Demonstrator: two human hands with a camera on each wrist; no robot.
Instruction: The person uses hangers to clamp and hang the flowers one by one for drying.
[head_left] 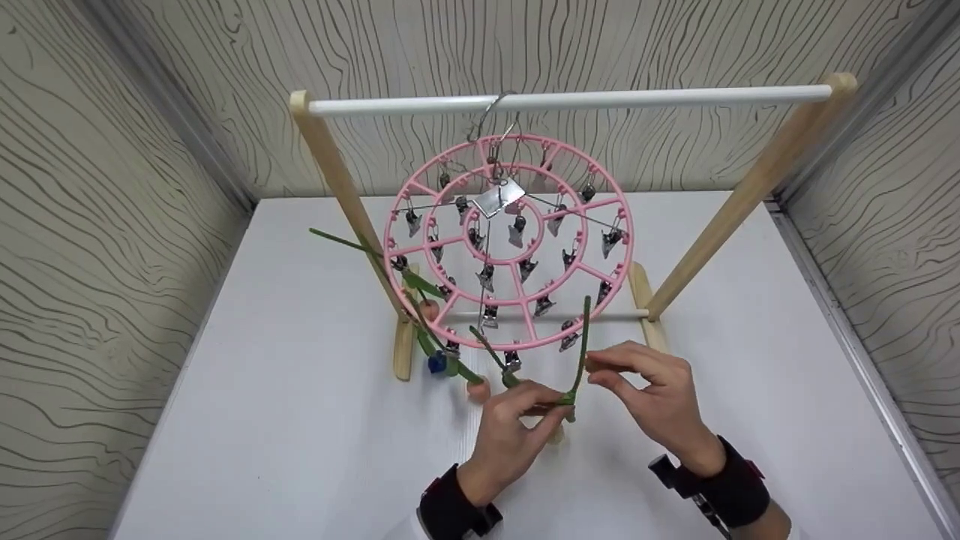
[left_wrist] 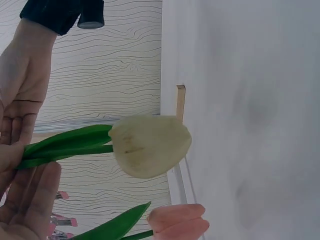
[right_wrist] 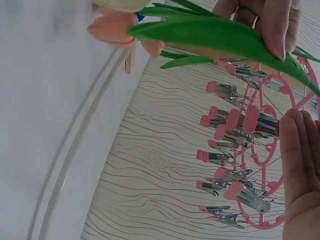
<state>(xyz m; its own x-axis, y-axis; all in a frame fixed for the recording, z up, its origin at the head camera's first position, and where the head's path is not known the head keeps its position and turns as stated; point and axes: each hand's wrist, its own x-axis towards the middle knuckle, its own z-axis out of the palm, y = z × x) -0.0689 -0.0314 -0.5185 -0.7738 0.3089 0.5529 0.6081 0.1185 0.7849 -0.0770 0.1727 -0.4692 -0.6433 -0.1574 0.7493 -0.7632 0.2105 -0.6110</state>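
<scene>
My left hand (head_left: 514, 431) pinches a white tulip (left_wrist: 150, 146) by its green stem and leaf, in front of the rack's near rim. In the head view the stem stands up beside the rim and the bloom is mostly hidden below the hand. My right hand (head_left: 656, 386) is just right of that stem, thumb and forefinger close together. The right wrist view shows its fingers straight and close to a metal clip (right_wrist: 265, 122) with pink tips; whether they touch it is unclear. The round pink clip hanger (head_left: 450, 341) carries many such clips.
A wooden stand (head_left: 341, 187) with a white bar (head_left: 637, 99) holds the hanger by its hook. At the hanger's left side are peach tulips (head_left: 478, 391) and a blue tulip (head_left: 437, 363). Everything stands on a white table (head_left: 277, 420) between patterned walls.
</scene>
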